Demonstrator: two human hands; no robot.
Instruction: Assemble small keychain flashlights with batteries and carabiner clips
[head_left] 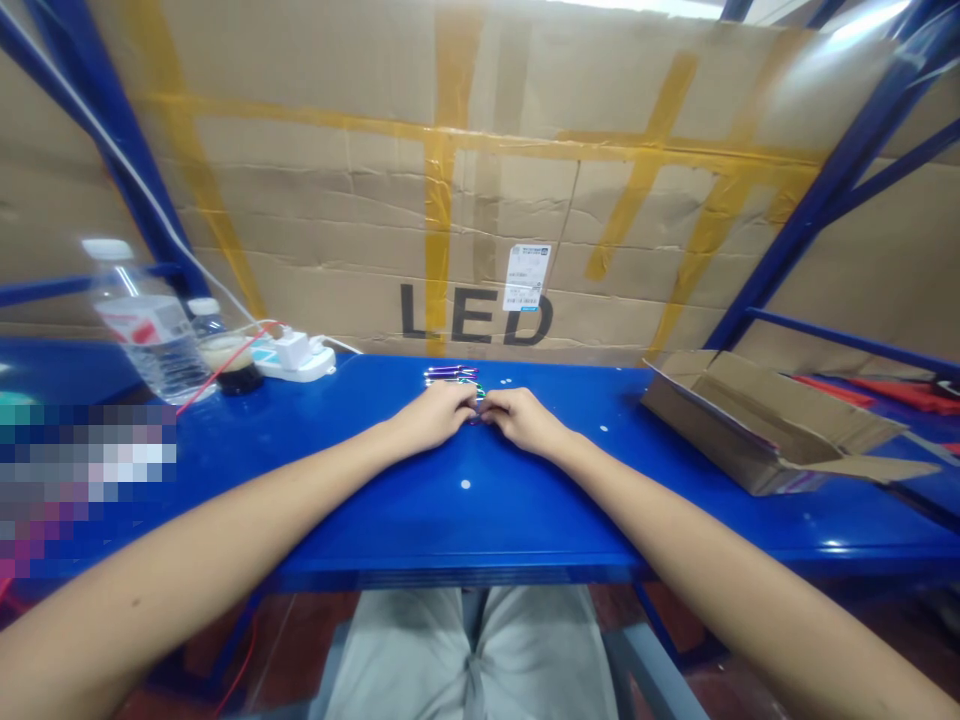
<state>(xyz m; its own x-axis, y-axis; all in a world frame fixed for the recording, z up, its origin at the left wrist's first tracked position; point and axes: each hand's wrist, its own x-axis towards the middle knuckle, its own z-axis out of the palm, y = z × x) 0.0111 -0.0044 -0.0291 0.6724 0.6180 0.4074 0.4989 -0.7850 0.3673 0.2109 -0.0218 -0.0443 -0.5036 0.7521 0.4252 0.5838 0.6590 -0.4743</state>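
Just left of the table's middle, my left hand point(433, 415) rests with its fingers closed in a pinch. My right hand point(525, 418) meets it from the other side, its fingertips pinched almost against those of the left. Whatever lies between the fingertips is too small and covered to name. Right behind my left hand are several slim, shiny purple, pen-like rods point(450, 372), partly hidden by that hand. A bit of glossy green shows at the fingertips. Both hands are over the blue table point(525, 510).
At the left stand a water bottle point(154, 335), a smaller bottle with dark liquid point(236, 375) and a white power strip point(300, 360). An open cardboard box point(720, 425) sits right. Behind rises a large cardboard sheet point(337, 220) between blue posts. Red items point(900, 392) lie far right.
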